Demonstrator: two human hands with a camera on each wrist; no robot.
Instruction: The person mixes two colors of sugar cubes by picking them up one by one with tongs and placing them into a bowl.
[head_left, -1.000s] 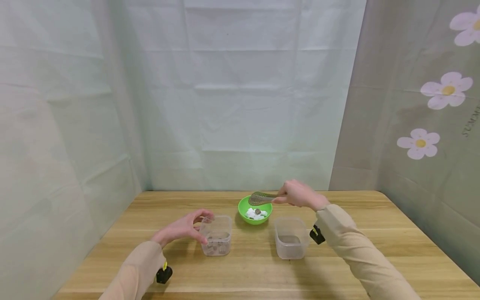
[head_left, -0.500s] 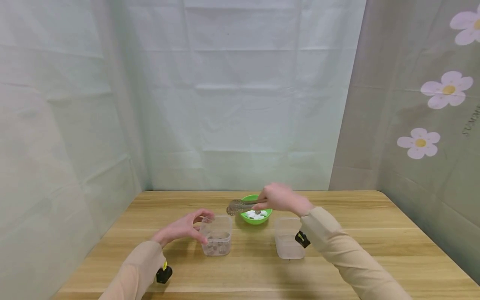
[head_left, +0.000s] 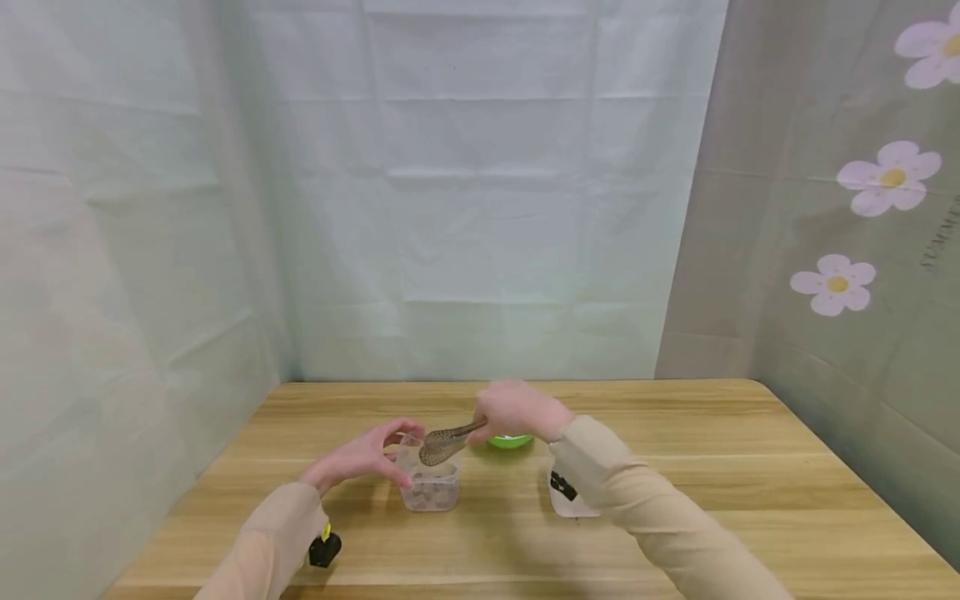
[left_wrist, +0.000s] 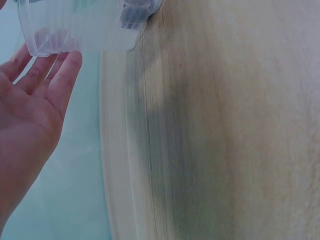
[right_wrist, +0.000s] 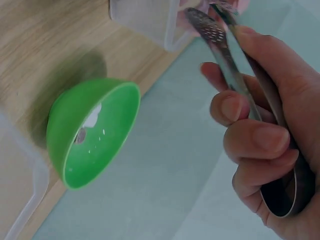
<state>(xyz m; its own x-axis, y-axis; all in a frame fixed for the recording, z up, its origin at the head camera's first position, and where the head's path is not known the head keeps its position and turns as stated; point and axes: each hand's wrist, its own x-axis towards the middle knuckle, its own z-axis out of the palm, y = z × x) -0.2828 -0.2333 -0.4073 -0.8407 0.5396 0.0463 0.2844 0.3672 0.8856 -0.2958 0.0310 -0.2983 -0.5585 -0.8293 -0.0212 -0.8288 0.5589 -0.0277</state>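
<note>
Gripping tongs (right_wrist: 220, 42) with the right hand (head_left: 517, 410); fingers curled on one arm, thumb on the other; perforated heads sit ahead of those fingers, angled down-left over the left box (left_wrist: 90, 30); heads look slightly apart in the right wrist view; can't tell if anything is between them.

Left hand (head_left: 363, 457) holds the left box; thumb on the near side, other fingers round the back, tips against the clear wall; box upright on the table (head_left: 712, 450), just right of the left fingers; dark cubes (head_left: 431, 493) lie at its bottom, lower than those fingers.

Bowl (right_wrist: 70, 122), green, sits on the table just beyond the right fingers, mostly hidden by that hand in the head view; right wrist view shows a white bit (right_wrist: 93, 116) and a brown bit (right_wrist: 80, 135) inside; rest of the contents out of sight.

Right box (head_left: 577, 506), clear, on the table, to the right of the right fingers and nearer the person; partly covered by the right sleeve (head_left: 637, 500) and the black wrist unit (head_left: 562, 486); contents can't be made out; pale cloth (head_left: 480, 208) hangs behind everything, well beyond both hands' fingers.
</note>
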